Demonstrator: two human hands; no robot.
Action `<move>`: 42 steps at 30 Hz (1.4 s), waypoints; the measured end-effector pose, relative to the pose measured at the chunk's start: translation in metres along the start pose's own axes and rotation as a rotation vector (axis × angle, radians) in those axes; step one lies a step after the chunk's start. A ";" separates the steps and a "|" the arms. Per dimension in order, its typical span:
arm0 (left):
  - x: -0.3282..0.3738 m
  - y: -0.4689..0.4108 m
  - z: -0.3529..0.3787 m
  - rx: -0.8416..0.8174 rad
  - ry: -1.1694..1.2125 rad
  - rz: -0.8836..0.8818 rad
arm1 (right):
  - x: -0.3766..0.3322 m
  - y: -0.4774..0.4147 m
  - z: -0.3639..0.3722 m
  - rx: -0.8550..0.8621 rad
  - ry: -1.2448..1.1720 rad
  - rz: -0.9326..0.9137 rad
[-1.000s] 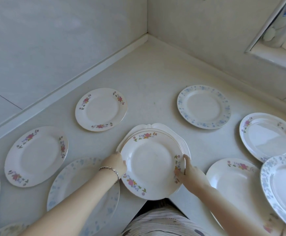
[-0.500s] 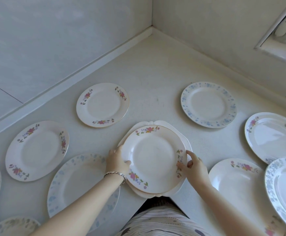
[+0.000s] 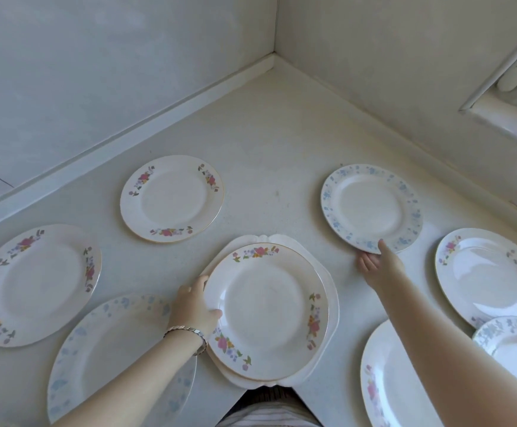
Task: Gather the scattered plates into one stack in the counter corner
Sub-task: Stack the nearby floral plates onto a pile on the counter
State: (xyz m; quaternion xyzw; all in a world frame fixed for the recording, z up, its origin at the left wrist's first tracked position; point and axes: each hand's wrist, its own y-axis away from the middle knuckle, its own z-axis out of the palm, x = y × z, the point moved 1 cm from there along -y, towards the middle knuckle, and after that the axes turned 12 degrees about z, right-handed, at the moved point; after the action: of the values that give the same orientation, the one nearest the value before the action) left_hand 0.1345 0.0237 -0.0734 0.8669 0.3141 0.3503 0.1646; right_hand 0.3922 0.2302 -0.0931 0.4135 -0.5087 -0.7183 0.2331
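A small stack [image 3: 266, 309] sits at the counter's near edge: a pink-flowered plate on top of a scalloped white plate [image 3: 332, 306]. My left hand [image 3: 194, 309] grips the stack's left rim, thumb on top. My right hand [image 3: 377, 266] reaches to the blue-flowered plate [image 3: 371, 208] and touches its near rim, fingers apart and slipping under the edge. The counter corner [image 3: 274, 61] lies bare far behind.
More plates lie around: a pink-flowered one [image 3: 171, 198] behind left, another [image 3: 35, 283] at far left, a blue-flowered one [image 3: 112, 359] under my left forearm, three at right [image 3: 491, 275] [image 3: 392, 383] [image 3: 516, 337]. A window ledge [image 3: 503, 118] juts out at upper right.
My right hand let go of the stack's right rim and moved up and right to the blue-flowered plate. My left hand stays on the stack.
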 end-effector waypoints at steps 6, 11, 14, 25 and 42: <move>0.000 0.000 0.000 -0.008 0.029 0.004 | -0.012 -0.022 0.011 -0.059 -0.096 -0.023; 0.005 0.006 -0.008 -0.040 0.003 0.018 | -0.009 0.010 -0.008 -0.162 -0.077 -0.079; 0.016 0.012 -0.019 0.119 -0.113 0.141 | -0.003 0.040 -0.033 -0.256 0.080 -0.078; 0.017 0.018 -0.019 0.044 0.102 0.202 | 0.082 0.089 -0.088 -0.355 0.782 -0.050; -0.007 0.014 -0.014 0.000 -0.337 0.207 | 0.113 0.076 -0.070 0.081 1.603 -0.610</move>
State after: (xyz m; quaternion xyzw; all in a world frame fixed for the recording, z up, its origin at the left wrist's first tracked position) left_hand 0.1265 0.0100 -0.0598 0.9409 0.1913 0.2155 0.1780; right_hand 0.3820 0.0788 -0.0729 0.9228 -0.0824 -0.2218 0.3040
